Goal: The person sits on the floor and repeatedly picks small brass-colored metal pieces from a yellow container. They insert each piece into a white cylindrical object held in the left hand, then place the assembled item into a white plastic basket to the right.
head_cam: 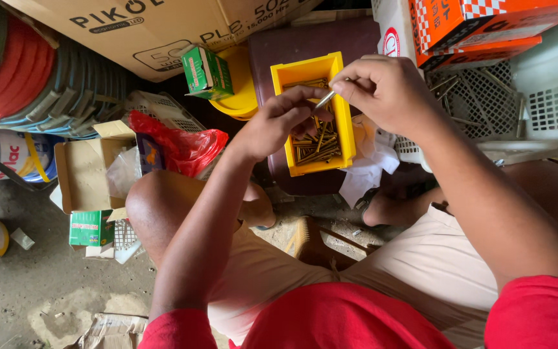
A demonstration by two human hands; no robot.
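1. While the head view looks down, the right hand [389, 90] pinches a thin metal screw [325, 99] between its fingers [350, 84], above the yellow bin [347, 123]
2. Left hand [279, 123] has its fingers curled over the brass screws [314, 152] in that bin; whether they grip any, I cannot tell
3. Beside the bin lie a red plastic bag [185, 148] and a green carton [206, 71]

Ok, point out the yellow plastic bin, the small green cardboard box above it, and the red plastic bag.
yellow plastic bin [347, 129]: head view, right wall.
small green cardboard box [206, 72]: head view, top face.
red plastic bag [185, 147]: head view, middle.
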